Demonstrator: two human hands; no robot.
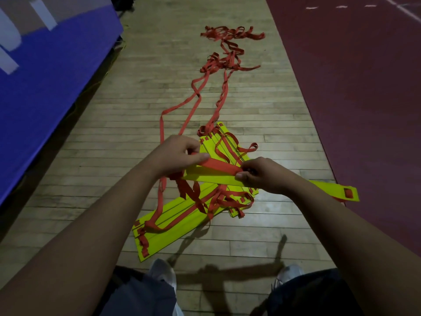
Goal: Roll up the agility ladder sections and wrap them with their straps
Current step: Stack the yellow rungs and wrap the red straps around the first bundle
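Yellow ladder rungs (175,224) lie stacked and crossed on the wooden floor in front of my feet, tangled with red straps. I hold one yellow rung (209,175) raised above the pile. My left hand (180,153) grips its left end with the thumb pressed on a red strap (218,166) laid across it. My right hand (262,174) pinches the strap's other end against the rung. The rung's far right end (341,192) sticks out past my right wrist. More red strap (218,65) trails away up the floor in loose heaps.
A blue padded mat (45,76) runs along the left. Dark red court flooring (364,87) borders the wooden strip (114,144) on the right. My two shoes (163,271) stand just behind the pile.
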